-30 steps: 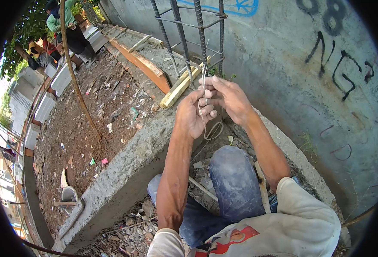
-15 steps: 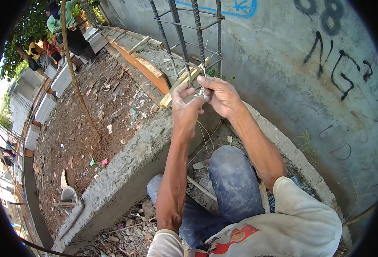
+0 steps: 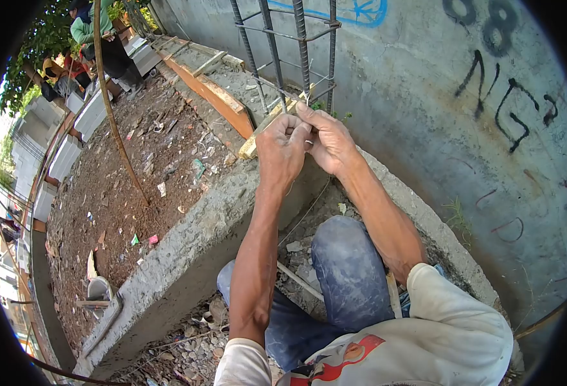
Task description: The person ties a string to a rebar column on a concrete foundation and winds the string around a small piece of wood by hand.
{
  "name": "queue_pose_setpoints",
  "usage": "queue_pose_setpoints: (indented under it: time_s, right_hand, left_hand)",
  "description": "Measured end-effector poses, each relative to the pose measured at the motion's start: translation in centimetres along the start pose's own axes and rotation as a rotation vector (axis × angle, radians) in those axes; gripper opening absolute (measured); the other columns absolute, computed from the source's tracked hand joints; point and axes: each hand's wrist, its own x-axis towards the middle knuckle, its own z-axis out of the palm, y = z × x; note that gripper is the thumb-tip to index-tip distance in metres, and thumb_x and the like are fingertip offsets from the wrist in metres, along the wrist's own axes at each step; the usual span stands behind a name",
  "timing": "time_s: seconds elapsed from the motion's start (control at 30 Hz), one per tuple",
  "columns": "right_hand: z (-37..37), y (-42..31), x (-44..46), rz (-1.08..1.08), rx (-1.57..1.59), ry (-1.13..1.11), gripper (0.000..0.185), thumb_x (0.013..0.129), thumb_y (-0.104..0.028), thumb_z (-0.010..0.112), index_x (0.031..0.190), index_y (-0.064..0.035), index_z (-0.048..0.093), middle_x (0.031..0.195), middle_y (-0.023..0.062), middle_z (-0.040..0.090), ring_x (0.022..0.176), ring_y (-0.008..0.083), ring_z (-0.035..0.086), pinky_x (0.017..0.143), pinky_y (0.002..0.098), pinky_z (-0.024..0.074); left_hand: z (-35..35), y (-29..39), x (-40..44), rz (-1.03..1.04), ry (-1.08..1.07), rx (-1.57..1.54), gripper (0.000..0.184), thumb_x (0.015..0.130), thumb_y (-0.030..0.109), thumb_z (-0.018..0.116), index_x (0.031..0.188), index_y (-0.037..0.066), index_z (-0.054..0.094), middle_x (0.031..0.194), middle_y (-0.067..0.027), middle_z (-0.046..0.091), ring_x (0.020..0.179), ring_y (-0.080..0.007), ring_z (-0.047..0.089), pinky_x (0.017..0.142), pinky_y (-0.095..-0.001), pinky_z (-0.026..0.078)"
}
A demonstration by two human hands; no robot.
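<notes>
Both hands meet just in front of the vertical steel rebar cage. My left hand has its fingers curled and pressed together on a thin string, with the thumb against the fingers. My right hand pinches the same string near its top, thumb uppermost, close to the foot of the cage. Much of the string is hidden by the fingers. A thin strand runs down from the hands toward the gravel. Behind my left hand lies a pale wooden batten.
A rough concrete beam runs diagonally at left, and a graffitied wall rises at right. An orange-brown board lies beyond. A thin pole leans over the dirt. A person in green stands at upper left, others nearby.
The string loops that hung below the hands are no longer visible there. Both hands have closed in, and my left fingers have curled tighter. The view has shifted slightly.
</notes>
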Motion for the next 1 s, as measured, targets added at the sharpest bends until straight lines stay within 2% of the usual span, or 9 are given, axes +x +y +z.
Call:
queue_pose_setpoints:
  time_s: [0.07,0.2,0.3,0.4,0.47,0.63,0.8,0.9,1.0]
  right_hand:
    - [0.7,-1.1,-1.7,0.024,0.056,-0.085,0.027,0.096,-0.032,0.082,0.102,-0.0098,0.068,0.081,-0.0029,0.06,0.076,0.011,0.053,0.075,0.0305,0.0449]
    - [-0.7,-0.7,-0.9,-0.009,0.125,-0.322,0.025,0.103,-0.023,0.073,0.116,-0.0026,0.071,0.082,-0.002,0.06,0.077,0.0114,0.055,0.072,0.0282,0.049]
    - [-1.6,0.2,0.6,0.012,0.181,-0.336,0.027,0.102,-0.02,0.072,0.121,0.0,0.07,0.087,0.0009,0.066,0.076,0.0113,0.057,0.071,0.0267,0.0494]
    - [-0.7,0.8,1.2,0.015,0.181,-0.126,0.027,0.102,-0.018,0.073,0.12,0.0024,0.071,0.096,0.0065,0.073,0.081,0.0136,0.065,0.075,0.0282,0.0542]
    - [0.4,0.5,0.4,0.001,0.192,-0.163,0.027,0.101,-0.02,0.074,0.116,0.0021,0.071,0.099,0.0088,0.075,0.084,0.0151,0.068,0.078,0.0289,0.0562]
    - [0.0,1.1,1.2,-0.01,0.215,-0.199,0.029,0.099,-0.024,0.077,0.11,0.0025,0.072,0.103,0.0129,0.077,0.094,0.0194,0.074,0.09,0.0327,0.0597]
    - [-0.3,0.9,0.9,0.048,0.284,-0.226,0.029,0.101,-0.023,0.075,0.116,0.001,0.073,0.085,0.0003,0.068,0.075,0.0098,0.063,0.071,0.0283,0.0512]
    - [0.7,-0.1,-1.7,0.029,0.223,-0.213,0.024,0.101,-0.022,0.075,0.115,-0.0021,0.073,0.08,-0.0055,0.06,0.071,0.0061,0.056,0.065,0.0257,0.0442]
    - [-0.3,-0.5,-0.9,-0.033,0.086,-0.215,0.02,0.102,-0.019,0.073,0.114,-0.0034,0.073,0.087,-0.0053,0.066,0.075,0.0064,0.059,0.069,0.0248,0.0476]
  left_hand:
    - [-0.2,0.8,0.0,-0.173,-0.006,-0.166,0.019,0.099,0.011,0.065,0.09,-0.006,0.07,0.082,-0.0136,0.075,0.075,-0.0141,0.072,0.066,-0.0315,0.058]
    - [-0.7,-1.6,0.8,-0.219,-0.086,-0.22,0.022,0.101,0.011,0.061,0.088,-0.005,0.07,0.08,-0.0126,0.074,0.071,-0.016,0.07,0.067,-0.0316,0.057]
    - [-0.3,-2.4,1.0,-0.157,-0.127,-0.09,0.018,0.1,0.01,0.06,0.094,-0.004,0.07,0.079,-0.0124,0.073,0.069,-0.0194,0.069,0.069,-0.0345,0.057]
    - [0.9,-2.6,0.7,-0.098,0.005,-0.094,0.017,0.1,0.014,0.064,0.103,-0.002,0.068,0.084,-0.0061,0.073,0.067,-0.0113,0.062,0.066,-0.0282,0.054]
    - [1.2,-2.9,0.8,0.286,0.139,0.167,0.019,0.096,0.009,0.069,0.111,-0.003,0.066,0.089,-0.0095,0.075,0.073,-0.0136,0.07,0.071,-0.0301,0.058]
    - [0.8,-4.3,1.5,0.199,0.083,0.118,0.016,0.093,0.005,0.071,0.105,-0.005,0.068,0.085,-0.0109,0.076,0.075,-0.0141,0.073,0.069,-0.0293,0.059]
    - [0.5,-2.0,1.1,0.133,0.031,0.032,0.015,0.098,0.008,0.066,0.098,-0.006,0.071,0.078,-0.0095,0.075,0.071,-0.0134,0.072,0.067,-0.0283,0.058]
    - [-0.1,-1.0,1.2,-0.066,0.0,-0.09,0.02,0.101,0.012,0.06,0.096,-0.005,0.071,0.077,-0.0087,0.074,0.071,-0.0127,0.071,0.067,-0.0284,0.057]
    - [-0.6,-0.9,1.7,-0.078,-0.095,-0.099,0.022,0.102,0.013,0.058,0.095,-0.004,0.071,0.075,-0.0078,0.073,0.073,-0.0132,0.071,0.068,-0.0286,0.056]
